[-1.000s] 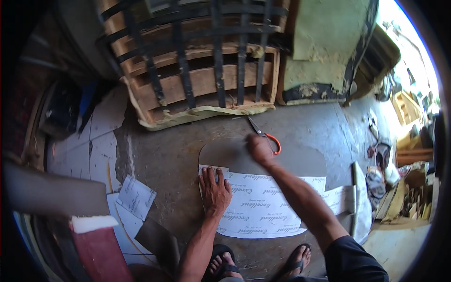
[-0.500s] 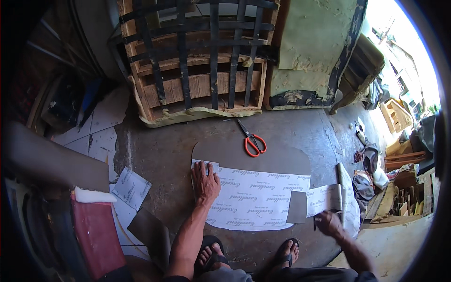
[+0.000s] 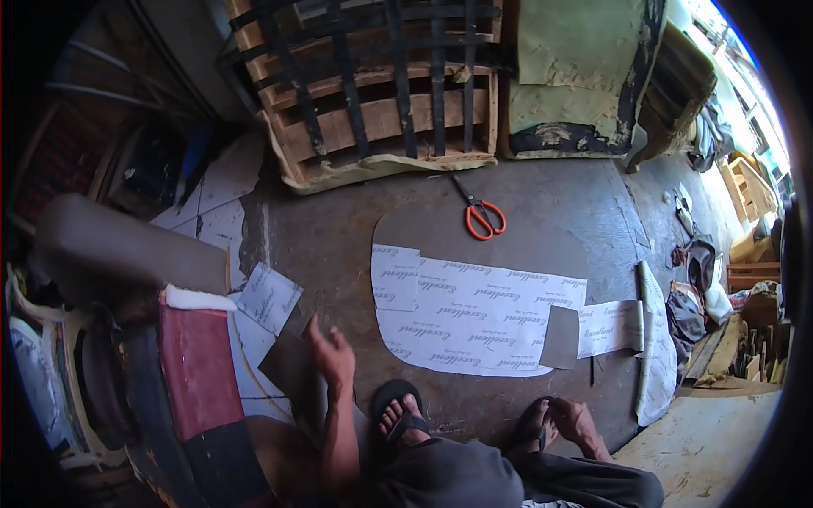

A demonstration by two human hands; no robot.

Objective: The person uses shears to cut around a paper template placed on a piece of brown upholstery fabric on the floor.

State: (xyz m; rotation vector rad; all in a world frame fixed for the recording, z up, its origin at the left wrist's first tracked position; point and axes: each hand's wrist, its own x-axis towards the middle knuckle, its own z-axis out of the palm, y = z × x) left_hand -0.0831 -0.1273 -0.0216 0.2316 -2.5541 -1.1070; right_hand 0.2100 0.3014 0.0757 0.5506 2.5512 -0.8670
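A rounded grey-brown sheet (image 3: 500,235), seemingly upholstery vinyl, lies flat on the floor, with a white printed sheet (image 3: 466,322) covering its nearer part. At the right, a small grey piece (image 3: 561,337) and a white printed strip (image 3: 610,328) overlap its edge. My left hand (image 3: 332,351) is raised left of the sheets, fingers apart, holding nothing. Low beside my right sandalled foot is my right hand (image 3: 577,423), its fingers bent and partly hidden. A thin dark stick-like thing (image 3: 593,370) lies by the strip. Scissors with red handles (image 3: 484,222) rest beyond the sheet.
At the back stand a wooden seat frame with black webbing (image 3: 381,110) and a foam-covered piece (image 3: 580,76). A rolled white sheet (image 3: 656,356) lies right, near scrap wood (image 3: 745,339). On the left are a printed offcut (image 3: 269,298) and a red cushioned part (image 3: 199,372).
My left hand has lifted off the white sheet and moved left. My right hand has left the strip and drawn back toward my right foot. The view has shifted.
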